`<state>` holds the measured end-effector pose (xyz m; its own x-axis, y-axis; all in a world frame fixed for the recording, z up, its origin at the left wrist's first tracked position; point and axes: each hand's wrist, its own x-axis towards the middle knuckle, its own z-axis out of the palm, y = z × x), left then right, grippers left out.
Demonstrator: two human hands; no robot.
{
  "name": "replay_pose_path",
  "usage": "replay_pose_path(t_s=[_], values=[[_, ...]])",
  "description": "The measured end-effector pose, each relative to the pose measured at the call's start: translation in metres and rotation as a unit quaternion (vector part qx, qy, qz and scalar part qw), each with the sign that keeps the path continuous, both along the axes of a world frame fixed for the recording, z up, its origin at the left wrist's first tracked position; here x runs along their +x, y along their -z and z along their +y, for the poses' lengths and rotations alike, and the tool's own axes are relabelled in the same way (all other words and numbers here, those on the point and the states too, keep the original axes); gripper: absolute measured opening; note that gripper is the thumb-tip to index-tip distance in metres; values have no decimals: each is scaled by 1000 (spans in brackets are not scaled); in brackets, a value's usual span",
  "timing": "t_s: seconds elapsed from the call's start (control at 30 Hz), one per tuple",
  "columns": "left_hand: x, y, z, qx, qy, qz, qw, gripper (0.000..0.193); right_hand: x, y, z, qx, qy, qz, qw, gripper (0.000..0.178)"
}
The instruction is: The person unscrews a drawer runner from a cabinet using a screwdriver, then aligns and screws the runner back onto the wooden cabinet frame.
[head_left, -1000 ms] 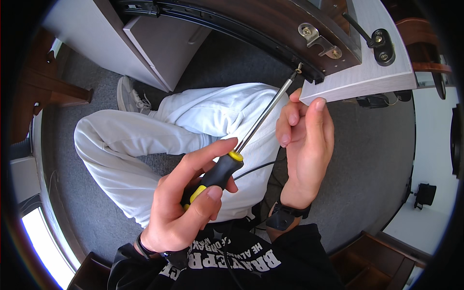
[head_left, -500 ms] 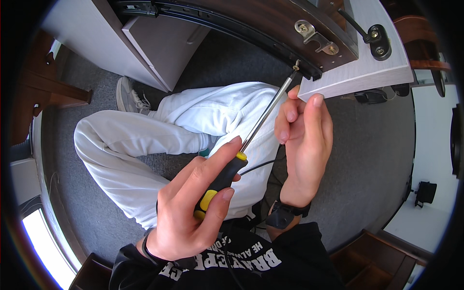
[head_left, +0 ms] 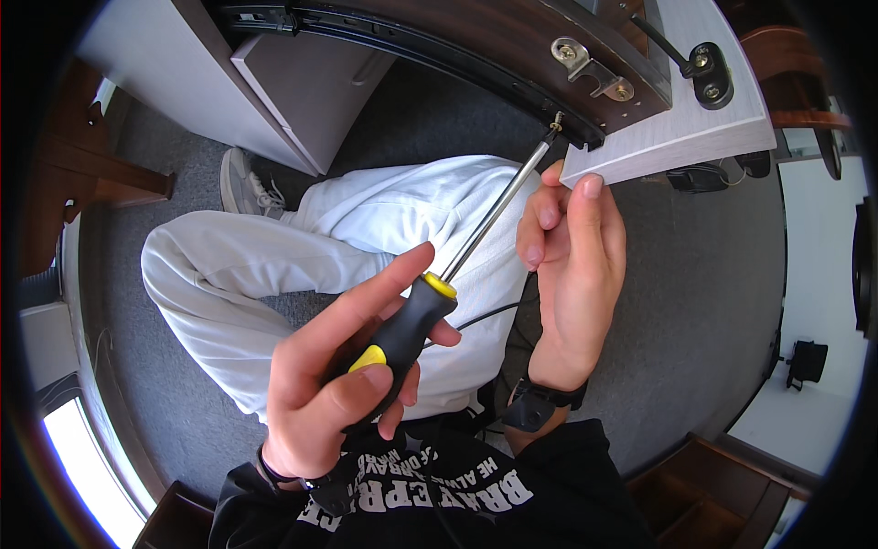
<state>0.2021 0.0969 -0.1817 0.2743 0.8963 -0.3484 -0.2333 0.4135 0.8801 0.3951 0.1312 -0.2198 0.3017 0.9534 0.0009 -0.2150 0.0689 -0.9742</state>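
Note:
My left hand (head_left: 306, 393) is closed round the black and yellow handle of a screwdriver (head_left: 393, 334), its index finger stretched along the top. The steel shaft slants up and right, its tip at a screw (head_left: 557, 119) that stands partly out at the end of a black drawer slide (head_left: 430, 69). That slide runs along the side of a dark brown drawer (head_left: 512, 50). My right hand (head_left: 581, 265) grips the lower corner of the drawer's pale wood-grain front panel (head_left: 668, 151); its thumb rests on the near edge and other fingers curl beneath.
A metal bracket (head_left: 590, 71) and a black fitting (head_left: 712, 78) are screwed on near the drawer front. Beyond my bent legs in white trousers (head_left: 366, 210) stands a pale cabinet (head_left: 247, 91). Dark wooden furniture (head_left: 128, 174) is at left; a black cable (head_left: 494, 316) crosses my lap.
My left hand has shifted down and left and turned about the screwdriver handle, its grip looser. The drawer and right hand have moved slightly left.

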Motion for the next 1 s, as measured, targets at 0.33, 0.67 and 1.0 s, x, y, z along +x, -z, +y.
replay_pose_path(t_s=[0.33,0.67,1.0], values=[[-16,26,-4,-120,77,-457,878,99,-2,-3,-2,-6,0,-4,1000,38],[-7,19,-11,-121,68,-326,935,99,0,-3,-1,-4,-3,2,1000,40],[3,6,-19,-110,21,-342,933,84,-5,-4,-3,4,2,18,1000,41]])
